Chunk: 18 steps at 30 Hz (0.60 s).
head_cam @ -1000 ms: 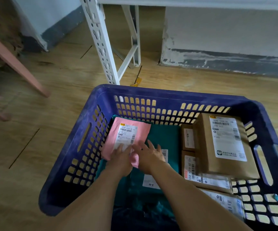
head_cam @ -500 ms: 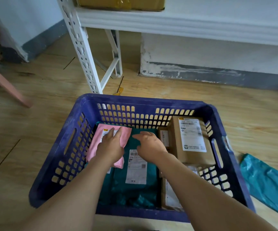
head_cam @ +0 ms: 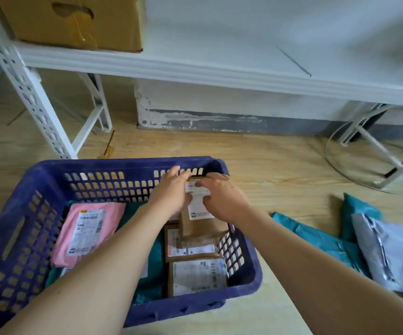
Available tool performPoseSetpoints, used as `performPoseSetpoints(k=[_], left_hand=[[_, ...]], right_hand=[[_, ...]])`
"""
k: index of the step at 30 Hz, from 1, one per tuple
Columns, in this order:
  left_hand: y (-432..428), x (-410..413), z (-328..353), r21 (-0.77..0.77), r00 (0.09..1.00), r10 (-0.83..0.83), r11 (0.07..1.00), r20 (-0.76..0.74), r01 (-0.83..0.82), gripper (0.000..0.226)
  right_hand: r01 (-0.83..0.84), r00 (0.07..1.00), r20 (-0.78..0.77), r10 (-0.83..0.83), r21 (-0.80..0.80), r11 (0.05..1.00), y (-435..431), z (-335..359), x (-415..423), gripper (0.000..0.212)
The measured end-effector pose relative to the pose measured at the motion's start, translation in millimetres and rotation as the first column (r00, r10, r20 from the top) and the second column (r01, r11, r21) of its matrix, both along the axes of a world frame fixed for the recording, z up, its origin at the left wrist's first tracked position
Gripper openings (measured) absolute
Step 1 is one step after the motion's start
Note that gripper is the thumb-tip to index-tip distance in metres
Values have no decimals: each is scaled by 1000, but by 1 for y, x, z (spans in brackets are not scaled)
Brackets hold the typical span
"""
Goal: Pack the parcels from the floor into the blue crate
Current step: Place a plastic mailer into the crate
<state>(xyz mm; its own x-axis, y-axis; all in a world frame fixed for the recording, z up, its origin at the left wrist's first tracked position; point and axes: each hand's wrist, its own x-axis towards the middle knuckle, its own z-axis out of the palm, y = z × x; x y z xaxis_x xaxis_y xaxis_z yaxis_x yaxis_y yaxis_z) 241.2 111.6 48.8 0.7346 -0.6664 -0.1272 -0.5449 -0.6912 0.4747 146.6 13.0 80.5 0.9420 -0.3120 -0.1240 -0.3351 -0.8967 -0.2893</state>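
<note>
Together, the left hand (head_cam: 171,193) and right hand (head_cam: 223,198) grip the top end of a brown box (head_cam: 201,224) standing in the upper right corner of the blue crate (head_cam: 123,163), centre frame. A pink parcel (head_cam: 88,234) lies in the crate's left half. Teal bags (head_cam: 313,236) and a grey bag (head_cam: 401,257) lie on the floor (head_cam: 280,165), lower right.

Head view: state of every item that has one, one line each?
blue crate: on floor, partly filled.
pink parcel: flat in crate, left side, untouched.
brown box: far right in crate, atop other boxes, held.
left hand: grips brown box's left side.
right hand: fingers curled over its top.
teal mailer: on floor, unpacked.
grey mailer: on floor, overlapping teal mailer.
</note>
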Motion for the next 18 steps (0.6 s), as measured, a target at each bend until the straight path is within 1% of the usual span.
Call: performPoseSetpoints(k=[6,10,14,18], left_hand=[[-51,-41,11,8,989,-146,989,17,146,55],[-83,-80,18,8,972,-235,972,-16,235,52],[-109,-117,31,13,933,-358,934,20,358,51],[-123,-147,53,48,868,-490,872,79,488,49]], right_hand=[[135,991,-7,-135,8,991,-45,15,-54,45],[213,977,-9,-213,-2,977,-65,22,-99,47],[314,949,11,-314,-16,949,-82,35,-147,47],[392,920,29,-391,-53,919,-102,41,-193,44]])
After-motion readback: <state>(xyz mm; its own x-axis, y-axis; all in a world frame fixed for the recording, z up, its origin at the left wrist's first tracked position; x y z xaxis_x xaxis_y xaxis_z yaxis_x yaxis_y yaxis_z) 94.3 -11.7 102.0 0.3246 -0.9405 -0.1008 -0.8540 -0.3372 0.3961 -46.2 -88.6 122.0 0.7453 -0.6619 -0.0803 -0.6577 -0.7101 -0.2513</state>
